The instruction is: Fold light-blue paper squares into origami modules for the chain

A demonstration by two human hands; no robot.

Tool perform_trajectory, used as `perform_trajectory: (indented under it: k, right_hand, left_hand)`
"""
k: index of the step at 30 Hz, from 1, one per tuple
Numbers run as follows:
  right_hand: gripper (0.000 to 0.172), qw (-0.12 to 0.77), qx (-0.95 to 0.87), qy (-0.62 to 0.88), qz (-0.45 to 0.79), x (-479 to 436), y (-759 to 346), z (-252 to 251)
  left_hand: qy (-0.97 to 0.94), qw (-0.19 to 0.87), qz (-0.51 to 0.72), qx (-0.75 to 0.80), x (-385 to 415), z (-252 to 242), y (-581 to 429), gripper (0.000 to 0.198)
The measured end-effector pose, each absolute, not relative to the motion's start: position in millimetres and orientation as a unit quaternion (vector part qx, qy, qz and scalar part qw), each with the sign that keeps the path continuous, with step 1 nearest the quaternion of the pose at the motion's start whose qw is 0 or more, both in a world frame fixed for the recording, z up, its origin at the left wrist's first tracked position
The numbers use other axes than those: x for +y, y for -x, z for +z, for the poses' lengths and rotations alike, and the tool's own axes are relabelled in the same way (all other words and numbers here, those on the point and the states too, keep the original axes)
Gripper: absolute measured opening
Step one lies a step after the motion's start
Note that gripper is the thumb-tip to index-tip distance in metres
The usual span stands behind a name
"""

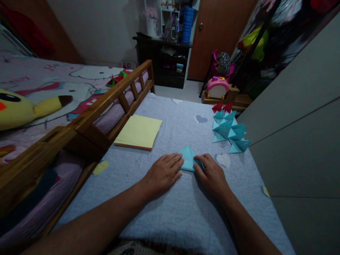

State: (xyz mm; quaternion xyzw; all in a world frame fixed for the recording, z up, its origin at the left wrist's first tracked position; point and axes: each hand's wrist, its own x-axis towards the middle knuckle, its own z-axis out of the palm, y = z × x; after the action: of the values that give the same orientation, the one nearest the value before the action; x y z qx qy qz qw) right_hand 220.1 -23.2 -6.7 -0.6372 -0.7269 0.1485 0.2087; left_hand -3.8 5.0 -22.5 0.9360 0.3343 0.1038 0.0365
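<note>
A light blue sheet of origami paper (188,159), folded to a triangle with its point facing away from me, lies on the bed cover between my hands. My left hand (165,172) rests flat, fingers stretched out and their tips on the paper's left corner. At the right corner, my right hand (211,173) pinches the paper between thumb and curled fingers; part of that corner is hidden. Ahead to the right stands a cluster of folded blue paper pieces (224,128), with red folded pieces (221,107) behind them.
A stack of square yellow paper (140,131) lies to the left on the bed cover (175,124). The wooden bed rail (114,95) runs along the left side, with a yellow plush toy (21,109) beyond. A pale cabinet (300,141) borders the right.
</note>
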Motion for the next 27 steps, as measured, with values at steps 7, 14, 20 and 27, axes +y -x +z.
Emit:
perform_trajectory:
  k: [7,14,20,27]
  right_hand:
    - [0.024,0.207,-0.732,0.633,0.146,-23.7,-221.0,-8.3]
    - [0.025,0.208,-0.728,0.637,0.147,-24.0,-219.4,-5.6]
    - [0.025,0.208,-0.731,0.632,0.153,-24.1,-220.4,-7.0]
    - [0.026,0.206,-0.729,0.635,0.15,-24.3,-220.0,-5.6]
  left_hand:
    - [-0.935,0.018,0.14,0.325,0.7,-21.6,3.3,0.037]
    - [-0.943,0.036,0.153,0.295,-3.7,-20.2,3.5,0.039]
    - [-0.946,0.045,0.147,0.287,-2.7,-21.3,3.5,0.04]
    - [-0.944,0.049,0.143,0.292,-2.5,-21.3,3.3,0.041]
